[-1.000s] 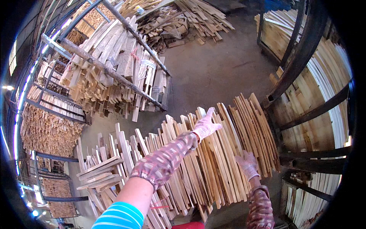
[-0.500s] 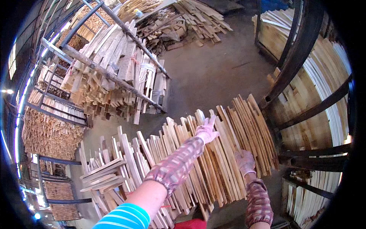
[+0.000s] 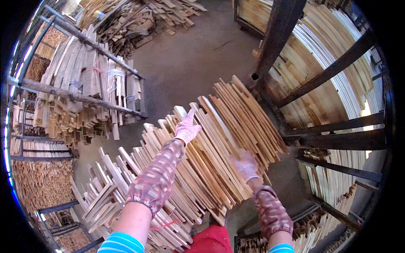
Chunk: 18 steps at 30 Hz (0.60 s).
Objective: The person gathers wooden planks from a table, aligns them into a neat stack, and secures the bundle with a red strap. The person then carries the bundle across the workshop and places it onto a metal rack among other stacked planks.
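Note:
A wide row of narrow wooden boards (image 3: 202, 156) lies side by side in front of me, paler on the left and browner on the right. My left hand (image 3: 187, 127), in a pale pink knit glove, rests on the far part of the boards with its fingers spread. Nearer to me, my gloved right hand (image 3: 245, 165) is at the near end of a pale-faced board (image 3: 219, 121) beside the brown boards (image 3: 249, 116). Motion smears its fingers, so its grip on that board is unclear. Patterned sleeve covers are on both forearms.
Short pieces (image 3: 99, 200) lie crosswise at the row's left end. A metal rack (image 3: 84, 99) of bundled boards stands at the left, with a loose wood heap (image 3: 126, 27) behind. Dark steel posts (image 3: 276, 38) and stacked boards (image 3: 303, 80) flank the right. Red cloth (image 3: 213, 240) shows below.
The view has swung to the right, shifting the scene leftward. My right hand has moved relative to the boards and is blurred; a pale board face now shows by it. My left hand stays spread.

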Available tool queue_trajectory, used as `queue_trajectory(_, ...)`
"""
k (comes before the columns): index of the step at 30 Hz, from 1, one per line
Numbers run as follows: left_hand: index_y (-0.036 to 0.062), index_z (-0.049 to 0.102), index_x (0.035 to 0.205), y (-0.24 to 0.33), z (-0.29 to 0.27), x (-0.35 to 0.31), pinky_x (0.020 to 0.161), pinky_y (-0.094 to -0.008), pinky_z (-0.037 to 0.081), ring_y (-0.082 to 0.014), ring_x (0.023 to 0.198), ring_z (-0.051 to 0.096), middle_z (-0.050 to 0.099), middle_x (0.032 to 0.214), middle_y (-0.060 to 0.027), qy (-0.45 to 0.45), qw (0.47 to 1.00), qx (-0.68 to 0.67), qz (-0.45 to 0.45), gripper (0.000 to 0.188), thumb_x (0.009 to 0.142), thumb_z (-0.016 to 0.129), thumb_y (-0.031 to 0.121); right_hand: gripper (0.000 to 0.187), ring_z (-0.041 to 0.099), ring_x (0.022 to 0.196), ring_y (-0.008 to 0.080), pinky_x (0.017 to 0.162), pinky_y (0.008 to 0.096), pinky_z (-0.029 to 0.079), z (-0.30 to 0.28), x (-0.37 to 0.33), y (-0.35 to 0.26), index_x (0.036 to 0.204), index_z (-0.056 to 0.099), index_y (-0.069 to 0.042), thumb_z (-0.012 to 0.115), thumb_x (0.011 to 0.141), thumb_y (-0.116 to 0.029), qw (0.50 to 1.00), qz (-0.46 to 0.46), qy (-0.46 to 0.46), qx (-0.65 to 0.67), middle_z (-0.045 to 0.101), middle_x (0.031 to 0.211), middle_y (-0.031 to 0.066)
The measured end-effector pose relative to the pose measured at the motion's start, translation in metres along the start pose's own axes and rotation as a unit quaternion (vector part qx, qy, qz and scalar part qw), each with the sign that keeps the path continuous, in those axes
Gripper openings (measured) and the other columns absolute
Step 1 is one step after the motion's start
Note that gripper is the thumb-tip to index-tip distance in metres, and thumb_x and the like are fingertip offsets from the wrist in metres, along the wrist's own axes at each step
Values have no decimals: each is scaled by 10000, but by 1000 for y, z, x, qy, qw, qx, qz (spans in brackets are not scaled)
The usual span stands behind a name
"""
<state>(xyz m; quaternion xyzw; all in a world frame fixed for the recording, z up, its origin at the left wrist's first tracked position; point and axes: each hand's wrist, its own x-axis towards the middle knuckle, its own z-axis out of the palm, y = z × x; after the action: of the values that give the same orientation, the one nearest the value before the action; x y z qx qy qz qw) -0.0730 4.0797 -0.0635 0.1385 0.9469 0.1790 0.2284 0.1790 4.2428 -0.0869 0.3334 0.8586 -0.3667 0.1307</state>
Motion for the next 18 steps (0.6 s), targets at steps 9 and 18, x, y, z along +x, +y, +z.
queue_trajectory(9,154,238,1477,41,16,-49,1106,-405,283,-313,1378,267,221,1490,-140,54,997,52,0,721,819,535,156,729,445,1277,322,1057,405,373,49,10,15,1312,526,-44,555,847,-604,994,-24,76,-77,516,1343,186)
queue_trajectory(18,161,243,1483,8,31,-325,1098,-442,336,-260,1306,424,338,1478,-174,-344,924,-130,110,736,879,543,455,807,334,1386,306,1116,403,303,23,1,5,1476,268,-30,485,893,-544,994,43,28,-97,307,1515,186)
